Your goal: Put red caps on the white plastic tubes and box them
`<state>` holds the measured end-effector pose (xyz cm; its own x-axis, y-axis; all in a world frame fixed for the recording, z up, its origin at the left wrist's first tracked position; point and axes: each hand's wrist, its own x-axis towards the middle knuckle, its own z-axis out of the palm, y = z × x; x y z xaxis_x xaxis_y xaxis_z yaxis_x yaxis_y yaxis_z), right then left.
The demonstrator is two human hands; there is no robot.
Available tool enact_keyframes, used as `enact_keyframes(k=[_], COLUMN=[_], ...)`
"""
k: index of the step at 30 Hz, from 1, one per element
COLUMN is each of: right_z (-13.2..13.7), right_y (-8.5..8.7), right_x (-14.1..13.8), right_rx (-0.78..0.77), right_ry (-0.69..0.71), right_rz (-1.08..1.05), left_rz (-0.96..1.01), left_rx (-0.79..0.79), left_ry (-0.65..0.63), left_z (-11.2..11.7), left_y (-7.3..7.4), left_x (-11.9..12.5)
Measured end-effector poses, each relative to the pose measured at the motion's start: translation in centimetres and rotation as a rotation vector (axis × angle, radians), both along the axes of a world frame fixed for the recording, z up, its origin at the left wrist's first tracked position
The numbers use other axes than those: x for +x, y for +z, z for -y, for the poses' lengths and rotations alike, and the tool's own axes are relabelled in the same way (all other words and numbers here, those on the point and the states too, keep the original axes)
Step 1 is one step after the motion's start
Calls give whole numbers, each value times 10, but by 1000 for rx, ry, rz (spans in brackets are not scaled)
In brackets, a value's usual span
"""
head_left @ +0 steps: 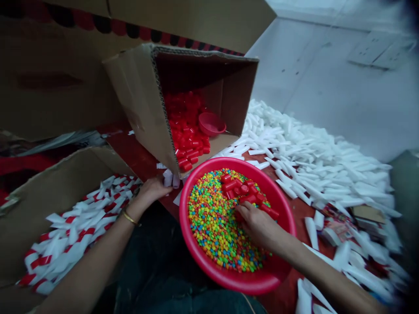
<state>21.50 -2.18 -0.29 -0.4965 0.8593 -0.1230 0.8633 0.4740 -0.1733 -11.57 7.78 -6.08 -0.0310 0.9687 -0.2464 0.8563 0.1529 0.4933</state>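
A red plastic basin (281, 205) rests against my lap, filled with small multicoloured candy beads (212, 222). Several red caps (242, 189) lie on the beads at its far side. My right hand (257, 224) is in the basin with fingers curled among the caps; what they hold is hidden. My left hand (152, 189) reaches to the table edge and closes on white tubes (170, 179). A gold bangle (130, 218) sits on that wrist.
A tipped cardboard box (140, 100) holds many red caps (186, 131) and a small red bowl (211, 123). A heap of white tubes (310, 157) covers the red table on the right. A box (49, 192) of red-capped white tubes (75, 231) stands at left.
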Motion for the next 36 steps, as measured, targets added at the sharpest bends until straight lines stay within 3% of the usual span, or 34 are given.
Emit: enact_keyframes(k=[4,8,10,13,15,18,22,24,26,30,36], right_z=[-7,-14,-14,-8,-4,2,7,8,8,9,13], right_y=[-2,-5,-6,-6,-4,-2,-1,-1,-1,3,13], right_x=[-19,-16,-8,1,2,-2,-8,-9,-9,-11,-12], right_rx=[-64,-122,-153,-255,-337,-411,-413,-378,-328,-226,-74], right_ry=[12,-50,-147,-292,-357,-381,-341,-325,-315,-270,-190], right_rz=[32,-274,-463,-748,-941,-1124,-1146,-1128,-1102,-1009,-916], left_rz=[25,183,328,724,944,933,641,686,879,1193,1220], left_rx=[-89,-209,-230,-219,-165,-30,181,274,296,137,62], left_ry=[43,77,107,159,175,136,116,79,22,-76,-103], left_z=[-3,14,31,57,68,76,82,86,90,91,91], left_y=[2,8,15,28,38,54,79,92,102,99,75], left_x=[5,3,1,2,10,29,58,73,92,133,157])
